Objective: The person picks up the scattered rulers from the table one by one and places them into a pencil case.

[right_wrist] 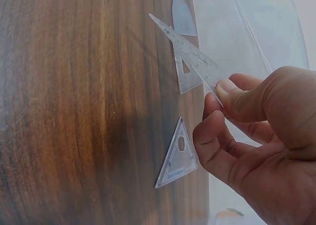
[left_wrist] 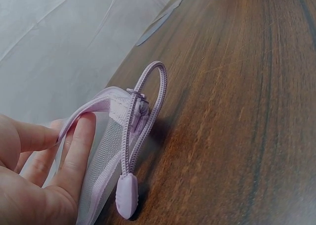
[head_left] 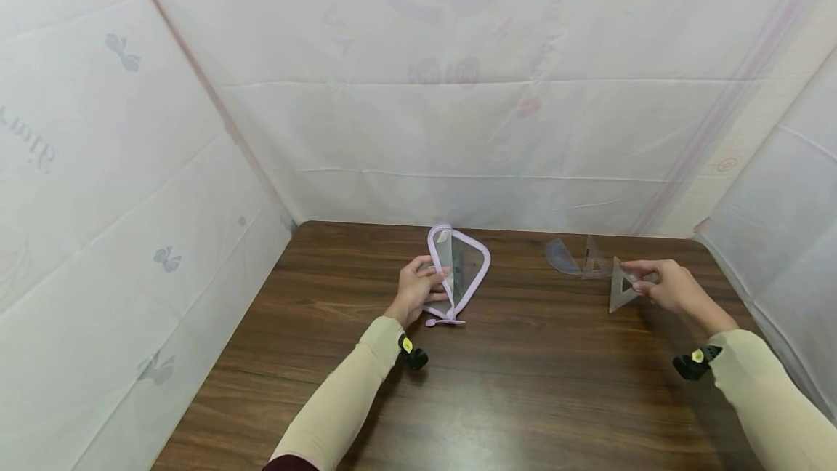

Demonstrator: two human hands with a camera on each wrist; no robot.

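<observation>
My left hand (head_left: 417, 289) holds a see-through mesh zip pouch (head_left: 472, 264) with lilac edging. In the left wrist view its thumb and fingers grip one lilac edge, and a lilac cord zip pull (left_wrist: 127, 198) hangs at the near end. Between thumb and fingertips my right hand (head_left: 673, 288) pinches a clear plastic set square (right_wrist: 192, 54), tilted, its pointed corner away from the hand. A second clear set square (right_wrist: 190, 81) lies partly behind it on the table. Below, in the right wrist view, lies another clear triangle (right_wrist: 175, 171) with a cut-out.
A bluish clear protractor (head_left: 562, 256) lies left of the set squares near the back edge of the brown wooden table (head_left: 510, 384). White printed sheets (head_left: 418, 129) hang close behind and along both sides of the table.
</observation>
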